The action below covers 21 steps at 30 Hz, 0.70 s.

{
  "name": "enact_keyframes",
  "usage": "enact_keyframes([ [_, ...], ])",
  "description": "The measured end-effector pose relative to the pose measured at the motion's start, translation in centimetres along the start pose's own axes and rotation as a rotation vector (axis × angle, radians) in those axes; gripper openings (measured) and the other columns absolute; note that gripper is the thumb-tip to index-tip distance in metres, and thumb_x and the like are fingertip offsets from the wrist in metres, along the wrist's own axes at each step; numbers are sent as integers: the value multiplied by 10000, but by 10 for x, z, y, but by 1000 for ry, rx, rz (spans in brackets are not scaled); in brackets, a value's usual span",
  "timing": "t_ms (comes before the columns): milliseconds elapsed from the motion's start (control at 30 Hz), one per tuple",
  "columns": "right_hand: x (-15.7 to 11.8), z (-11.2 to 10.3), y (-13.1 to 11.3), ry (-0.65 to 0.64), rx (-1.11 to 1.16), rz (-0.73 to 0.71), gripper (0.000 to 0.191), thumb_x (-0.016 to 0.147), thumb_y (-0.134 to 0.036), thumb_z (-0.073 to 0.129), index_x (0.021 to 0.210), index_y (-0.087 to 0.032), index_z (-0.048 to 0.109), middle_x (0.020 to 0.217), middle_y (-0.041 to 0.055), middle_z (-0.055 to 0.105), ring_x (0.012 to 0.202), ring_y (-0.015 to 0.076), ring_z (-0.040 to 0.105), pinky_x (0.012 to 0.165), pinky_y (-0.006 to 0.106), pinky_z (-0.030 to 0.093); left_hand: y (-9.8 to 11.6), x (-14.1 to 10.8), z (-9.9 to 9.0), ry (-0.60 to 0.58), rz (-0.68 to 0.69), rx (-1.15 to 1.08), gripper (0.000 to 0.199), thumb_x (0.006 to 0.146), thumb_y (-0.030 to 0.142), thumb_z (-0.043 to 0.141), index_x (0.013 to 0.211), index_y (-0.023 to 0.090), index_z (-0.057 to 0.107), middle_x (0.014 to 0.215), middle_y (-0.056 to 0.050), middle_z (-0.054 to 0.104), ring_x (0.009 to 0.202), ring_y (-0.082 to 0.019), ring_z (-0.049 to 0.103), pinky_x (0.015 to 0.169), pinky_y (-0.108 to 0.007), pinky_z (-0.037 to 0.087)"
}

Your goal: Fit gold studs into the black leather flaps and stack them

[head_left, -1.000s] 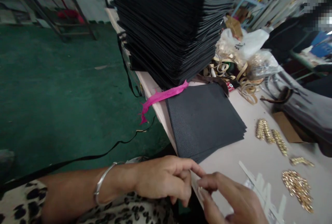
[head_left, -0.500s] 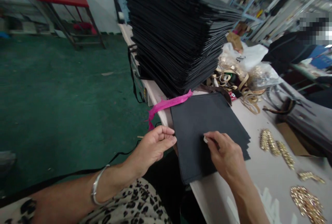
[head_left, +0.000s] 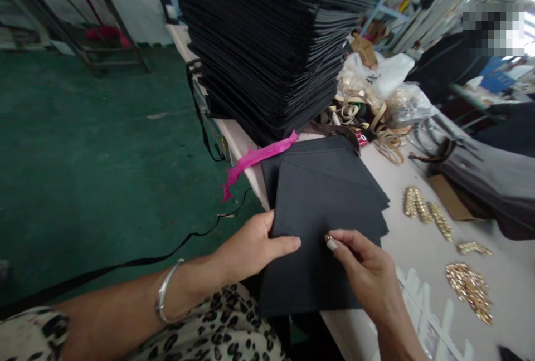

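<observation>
A black leather-like panel (head_left: 311, 205) lies askew on top of a small pile of similar panels (head_left: 326, 146), its near part jutting past the table edge. My left hand (head_left: 254, 241) grips its left edge, thumb on top and fingers hidden underneath. Over the middle of that panel, my right hand (head_left: 368, 266) pinches a small shiny metal piece (head_left: 329, 237) between thumb and forefinger. The exact kind of this piece is too small to make out. Whether it touches the panel, I cannot tell.
A tall stack of black pieces (head_left: 267, 43) stands behind the pile, beside a pink strip (head_left: 263, 155). Gold-coloured metal parts (head_left: 470, 291) and white strips (head_left: 426, 305) lie on the table (head_left: 401, 238) to the right. Further back are plastic bags (head_left: 393, 71), and a person (head_left: 455, 60).
The top panel has come toward me and turned on the pile. My left hand, then beside the edge, now grips it. My right hand still pinches the small piece, slightly lower.
</observation>
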State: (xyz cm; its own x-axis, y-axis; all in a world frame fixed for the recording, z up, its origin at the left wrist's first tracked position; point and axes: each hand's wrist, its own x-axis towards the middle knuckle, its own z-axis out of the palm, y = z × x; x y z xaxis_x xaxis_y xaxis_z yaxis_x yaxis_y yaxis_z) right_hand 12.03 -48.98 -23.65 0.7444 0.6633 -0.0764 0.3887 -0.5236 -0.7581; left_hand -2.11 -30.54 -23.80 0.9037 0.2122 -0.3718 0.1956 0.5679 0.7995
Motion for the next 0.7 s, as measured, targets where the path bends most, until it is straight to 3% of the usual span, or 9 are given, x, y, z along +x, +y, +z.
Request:
enact_keyframes([
  [67, 8, 2, -3, -28, 107, 52, 269, 876, -431, 658, 984, -201, 743, 787, 10, 710, 691, 155, 632, 622, 263, 510, 4, 4, 0, -4, -86, 79, 306, 716, 308, 776, 952, 153, 656, 799, -6, 689, 653, -129, 616, 545, -209, 454],
  [133, 15, 4, -6, -55, 213, 100, 291, 859, -433, 674, 981, -179, 743, 699, -3, 662, 626, 140, 589, 573, 255, 489, 7, 8, -1, 4, -155, 115, 333, 698, 355, 787, 935, 155, 664, 697, 31, 637, 467, -68, 485, 391, -173, 284],
  [200, 19, 6, -9, -58, 278, 135, 307, 836, -440, 696, 975, -171, 744, 659, -12, 630, 591, 131, 559, 535, 247, 465, 7, 11, -2, 12, -195, 102, 353, 673, 385, 800, 903, 155, 666, 641, 47, 603, 392, -40, 386, 353, -177, 186],
  [433, 23, 9, -15, -85, 335, 156, 292, 795, -445, 735, 938, -191, 743, 644, -30, 593, 548, 101, 479, 493, 221, 390, -5, 14, 0, 57, -252, -27, 321, 630, 368, 808, 822, 143, 682, 586, 12, 621, 528, -148, 595, 464, -222, 383],
  [700, 24, 8, -17, -125, 344, 158, 263, 800, -426, 739, 908, -187, 728, 658, -23, 611, 588, 112, 527, 511, 219, 430, -8, 14, -3, 14, -222, 58, 294, 679, 389, 755, 828, 147, 682, 549, 33, 582, 446, -117, 514, 424, -212, 344],
])
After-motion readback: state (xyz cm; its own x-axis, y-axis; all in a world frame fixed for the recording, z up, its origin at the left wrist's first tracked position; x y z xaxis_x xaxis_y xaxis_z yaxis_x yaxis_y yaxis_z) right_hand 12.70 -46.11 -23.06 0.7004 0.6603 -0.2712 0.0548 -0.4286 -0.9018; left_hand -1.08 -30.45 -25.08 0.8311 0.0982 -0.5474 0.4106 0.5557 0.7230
